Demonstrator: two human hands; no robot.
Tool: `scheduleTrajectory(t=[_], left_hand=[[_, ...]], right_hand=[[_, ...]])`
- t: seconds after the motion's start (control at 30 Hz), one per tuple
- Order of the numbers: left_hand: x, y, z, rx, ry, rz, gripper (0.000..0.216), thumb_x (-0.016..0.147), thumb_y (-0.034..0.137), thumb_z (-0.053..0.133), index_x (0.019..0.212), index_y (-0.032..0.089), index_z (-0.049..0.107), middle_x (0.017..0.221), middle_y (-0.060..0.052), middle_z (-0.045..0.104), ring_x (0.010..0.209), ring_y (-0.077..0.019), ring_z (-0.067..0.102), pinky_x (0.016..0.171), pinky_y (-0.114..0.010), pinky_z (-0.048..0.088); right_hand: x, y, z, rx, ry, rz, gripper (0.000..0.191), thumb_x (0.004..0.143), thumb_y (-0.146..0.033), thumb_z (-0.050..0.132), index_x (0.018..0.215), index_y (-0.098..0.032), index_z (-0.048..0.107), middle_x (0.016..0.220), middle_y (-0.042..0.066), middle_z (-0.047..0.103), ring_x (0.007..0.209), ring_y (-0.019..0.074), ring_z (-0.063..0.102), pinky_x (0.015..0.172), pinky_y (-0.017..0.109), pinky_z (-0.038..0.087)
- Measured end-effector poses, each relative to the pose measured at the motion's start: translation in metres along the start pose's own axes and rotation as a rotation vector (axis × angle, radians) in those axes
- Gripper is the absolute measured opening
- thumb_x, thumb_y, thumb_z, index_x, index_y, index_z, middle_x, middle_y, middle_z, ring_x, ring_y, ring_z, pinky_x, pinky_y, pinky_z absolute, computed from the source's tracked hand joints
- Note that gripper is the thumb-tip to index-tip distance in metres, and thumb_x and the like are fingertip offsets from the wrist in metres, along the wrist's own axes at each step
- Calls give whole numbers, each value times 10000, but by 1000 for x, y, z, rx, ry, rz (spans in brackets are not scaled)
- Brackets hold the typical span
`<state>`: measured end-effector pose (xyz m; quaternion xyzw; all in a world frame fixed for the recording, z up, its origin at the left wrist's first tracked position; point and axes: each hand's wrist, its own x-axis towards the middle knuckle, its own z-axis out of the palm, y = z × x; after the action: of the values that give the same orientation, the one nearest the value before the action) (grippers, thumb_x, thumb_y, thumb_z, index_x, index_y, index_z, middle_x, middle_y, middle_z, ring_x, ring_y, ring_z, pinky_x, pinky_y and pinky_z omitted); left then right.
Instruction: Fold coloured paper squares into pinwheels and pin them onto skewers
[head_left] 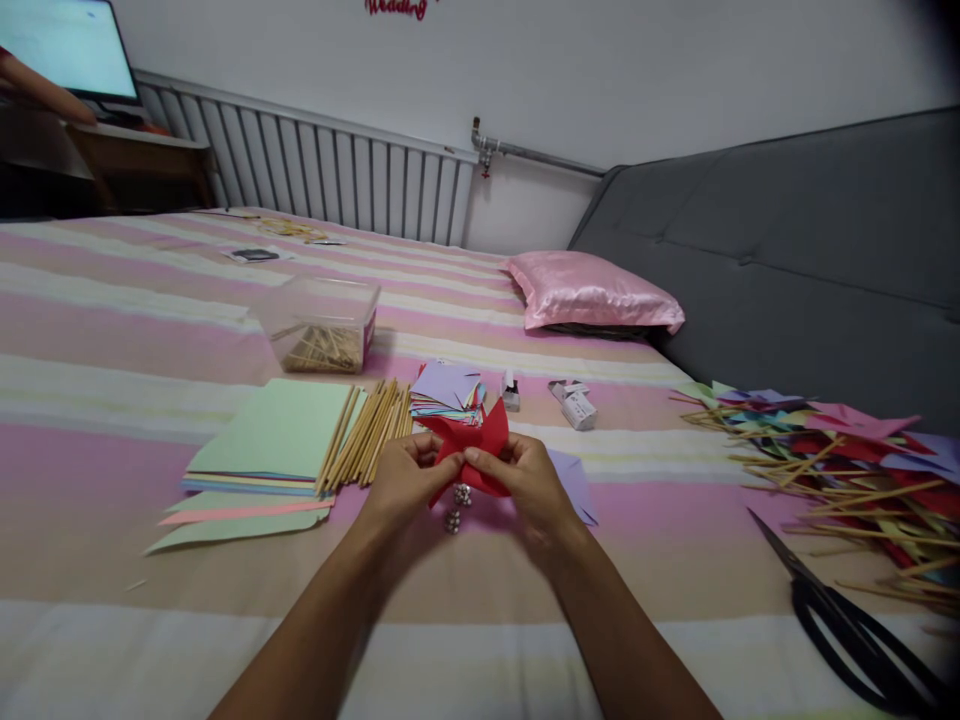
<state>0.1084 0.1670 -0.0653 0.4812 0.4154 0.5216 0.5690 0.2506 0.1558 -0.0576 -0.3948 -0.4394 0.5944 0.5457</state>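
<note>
A red paper pinwheel (480, 437) is held between both hands above the bed, its pointed blades sticking up and out. My left hand (412, 470) pinches its left side, and my right hand (529, 485) pinches its right side. The two thumbs meet near the pinwheel's middle. Just below lie small silvery pins or beads (456, 508), too small to make out exactly. Behind my right hand a purple paper piece (574, 485) rests on the sheet. Thin wooden sticks (379, 430) lie in a bunch beyond my left hand, beside a stack of pale green paper (266, 430).
A clear plastic box (330, 325) with short sticks stands farther back. Small cut papers (448, 388) and two little boxes (579, 410) lie ahead. At right are finished pinwheels on sticks (862, 450) and black scissors (847, 620). A pink pillow (596, 290) lies near the grey headboard (795, 230).
</note>
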Motion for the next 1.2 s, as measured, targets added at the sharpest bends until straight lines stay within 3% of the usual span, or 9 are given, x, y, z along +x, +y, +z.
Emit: scheduleTrajectory(t=[0.23, 0.37, 0.43, 0.5, 0.6, 0.7, 0.8, 1.0, 1.2], left_hand=[[-1, 4, 5, 77, -31, 45, 136, 562, 210, 740, 674, 141, 703, 645, -53, 692, 558, -143, 605, 536, -252, 460], [2, 10, -5, 161, -40, 68, 176, 591, 308, 737, 648, 149, 689, 610, -48, 678, 524, -147, 589, 517, -260, 443], [4, 14, -18, 268, 96, 99, 232, 633, 383, 705, 672, 155, 693, 648, -60, 691, 589, -175, 618, 576, -285, 466], [6, 20, -35, 455, 377, 142, 284, 672, 437, 659, 722, 161, 703, 702, -70, 705, 658, -204, 636, 628, -309, 470], [8, 29, -54, 982, 747, 25, 301, 720, 431, 569, 834, 198, 722, 772, -82, 715, 742, -275, 640, 645, -358, 439], [8, 32, -60, 1353, 677, -133, 332, 735, 418, 508, 864, 224, 744, 796, -105, 722, 789, -312, 638, 685, -387, 412], [9, 31, -60, 1507, 560, -204, 347, 698, 452, 523, 836, 243, 763, 787, -125, 724, 818, -323, 632, 711, -389, 395], [10, 23, -64, 1555, 492, -175, 295, 660, 465, 549, 700, 262, 759, 679, -123, 712, 720, -326, 636, 622, -372, 379], [9, 23, -62, 1518, 528, -163, 239, 653, 363, 551, 675, 232, 750, 634, -127, 701, 680, -316, 643, 574, -350, 378]], right_hand=[[1, -1, 1, -122, 55, -50, 236, 557, -286, 791, 724, -132, 723, 730, 68, 721, 617, 165, 630, 643, 313, 501], [2, -1, -3, -16, 60, -9, 249, 566, -268, 790, 769, -138, 726, 769, 62, 725, 644, 164, 639, 654, 297, 494], [3, -2, -6, 80, 79, 11, 255, 570, -257, 793, 787, -143, 723, 788, 50, 724, 665, 150, 639, 672, 274, 487], [4, -3, -8, 144, 105, 28, 250, 568, -244, 799, 783, -145, 719, 782, 35, 719, 670, 133, 629, 678, 252, 479], [5, -5, -11, 176, 112, 54, 241, 562, -235, 808, 764, -143, 714, 757, 21, 710, 649, 114, 609, 652, 228, 465], [5, -4, -11, 168, 93, 61, 229, 567, -237, 810, 749, -140, 710, 750, 20, 705, 632, 107, 596, 627, 216, 454], [4, -3, -11, 161, 76, 59, 247, 574, -245, 806, 774, -136, 711, 772, 33, 709, 644, 119, 603, 633, 228, 460], [4, -2, -10, 139, 65, 58, 239, 580, -249, 803, 768, -134, 710, 759, 36, 710, 634, 128, 608, 625, 241, 466], [4, 0, -11, 146, 55, 65, 235, 585, -242, 805, 773, -134, 713, 769, 38, 716, 638, 119, 610, 640, 239, 465]])
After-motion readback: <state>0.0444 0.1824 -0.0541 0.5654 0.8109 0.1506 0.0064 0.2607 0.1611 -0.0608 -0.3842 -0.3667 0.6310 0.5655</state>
